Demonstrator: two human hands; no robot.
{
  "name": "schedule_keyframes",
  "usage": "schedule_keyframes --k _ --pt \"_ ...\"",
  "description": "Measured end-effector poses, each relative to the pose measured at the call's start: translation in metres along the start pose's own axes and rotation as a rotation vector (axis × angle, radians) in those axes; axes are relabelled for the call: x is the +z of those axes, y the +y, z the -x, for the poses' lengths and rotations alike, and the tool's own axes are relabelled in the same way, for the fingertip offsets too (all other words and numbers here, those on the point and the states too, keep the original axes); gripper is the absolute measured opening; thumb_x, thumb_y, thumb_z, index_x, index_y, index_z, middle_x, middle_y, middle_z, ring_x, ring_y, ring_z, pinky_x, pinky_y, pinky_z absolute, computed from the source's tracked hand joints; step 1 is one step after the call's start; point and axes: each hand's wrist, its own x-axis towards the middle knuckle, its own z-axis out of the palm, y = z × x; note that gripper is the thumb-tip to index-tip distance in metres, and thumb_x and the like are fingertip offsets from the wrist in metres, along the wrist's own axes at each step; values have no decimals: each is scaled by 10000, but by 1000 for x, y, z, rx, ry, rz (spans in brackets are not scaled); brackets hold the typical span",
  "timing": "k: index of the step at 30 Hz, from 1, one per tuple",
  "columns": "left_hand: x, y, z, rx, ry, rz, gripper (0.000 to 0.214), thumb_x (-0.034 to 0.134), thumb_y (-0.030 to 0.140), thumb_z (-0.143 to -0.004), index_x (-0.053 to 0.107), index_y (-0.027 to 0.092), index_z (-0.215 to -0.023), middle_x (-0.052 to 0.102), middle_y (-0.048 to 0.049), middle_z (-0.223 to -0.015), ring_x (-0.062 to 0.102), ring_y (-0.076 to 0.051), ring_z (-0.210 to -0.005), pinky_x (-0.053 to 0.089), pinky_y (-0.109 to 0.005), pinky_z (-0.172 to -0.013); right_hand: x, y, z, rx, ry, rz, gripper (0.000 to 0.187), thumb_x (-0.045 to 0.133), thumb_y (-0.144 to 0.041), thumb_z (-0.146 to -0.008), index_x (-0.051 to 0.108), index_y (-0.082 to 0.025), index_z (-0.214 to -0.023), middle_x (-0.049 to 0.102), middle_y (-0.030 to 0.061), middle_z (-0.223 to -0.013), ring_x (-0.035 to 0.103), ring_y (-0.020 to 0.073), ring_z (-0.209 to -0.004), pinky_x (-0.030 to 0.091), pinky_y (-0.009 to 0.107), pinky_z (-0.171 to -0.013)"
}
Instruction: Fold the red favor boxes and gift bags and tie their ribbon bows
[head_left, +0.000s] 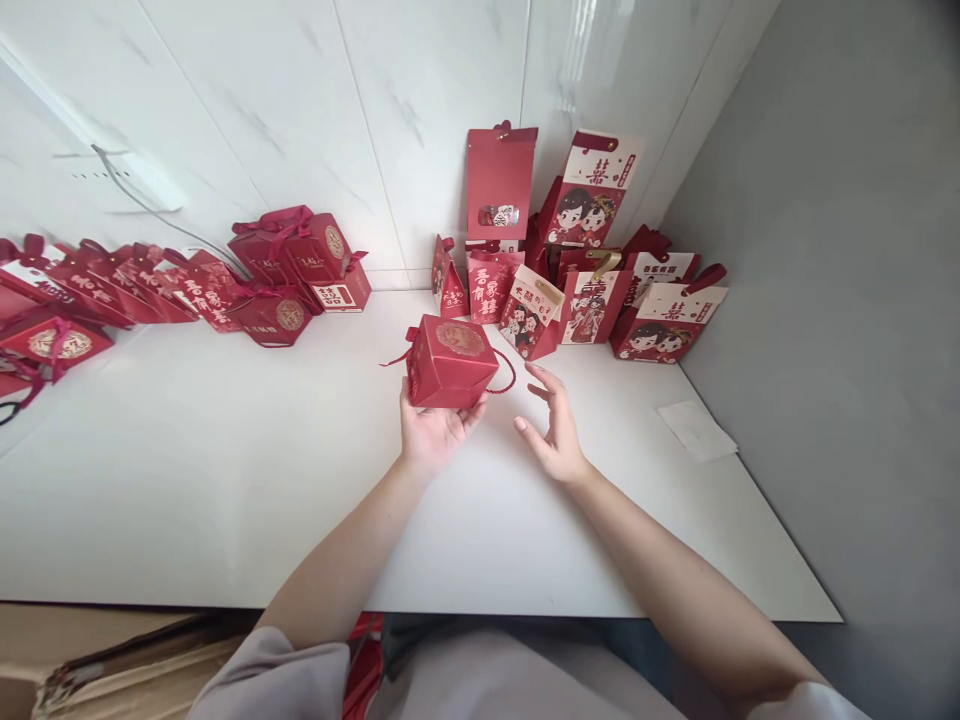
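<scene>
A red gift box (454, 365) with a round gold emblem rests in my left hand (435, 430), whose palm and fingers support it from below. A dark red ribbon sticks out at its left side, and a twisted red cord handle loops out at its right. My right hand (555, 425) is apart from the box, just to its right, with thumb and fingers spread and nothing between them. Closest beyond that hand stands a small red and cream gift box (530, 315) with cartoon figures.
Several red and white gift boxes (660, 320) are grouped at the back right, some stacked. More red boxes (274, 315) line the back left. A white paper (697, 430) lies near the grey wall (847, 300). Cardboard (142, 670) is below the white table's (225, 480) front edge.
</scene>
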Motion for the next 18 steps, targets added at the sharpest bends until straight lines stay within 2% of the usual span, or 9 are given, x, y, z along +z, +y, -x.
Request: schedule_keyframes --k 5,9,12,15,18 --pt "-1 0 1 -105 25 180 771 437 717 -888 549 83 -1312 665 -173 -1202 648 -272 -1152 558 -301 -979 1 3 0 68 23 -15 596 570 -404 -949 331 -272 -1479 393 144 -1515 377 301 -1422 433 560 -1105" --pt "-1 1 1 -167 12 205 759 476 695 -865 536 89 -1320 674 -163 -1167 656 -270 -1134 573 -306 -945 1 3 0 78 7 -16 569 582 -410 -946 363 -280 -1454 399 136 -1511 370 298 -1428 420 555 -1116" --pt "-5 1 0 -172 -85 99 719 538 632 -824 550 111 -1319 659 -159 -1226 656 -303 -1118 573 -387 -936 1 3 0 107 -7 -52 526 549 -439 -963 382 -274 -1434 409 132 -1505 383 298 -1420 418 543 -1118" --pt "-18 3 -2 -132 -152 -108 571 598 457 -762 619 131 -1230 678 -145 -1203 638 -357 -1130 531 -511 -974 0 5 1 177 -36 -165 484 453 -483 -1000 385 -262 -1425 442 128 -1482 450 283 -1372 440 503 -1104" --pt "-33 9 -3 -88 -153 -328 518 665 240 -611 673 154 -1123 725 -108 -1078 655 -368 -1081 528 -510 -955 0 7 3 253 -60 -276 464 435 -496 -1009 394 -269 -1412 487 111 -1451 523 265 -1299 454 469 -1086"
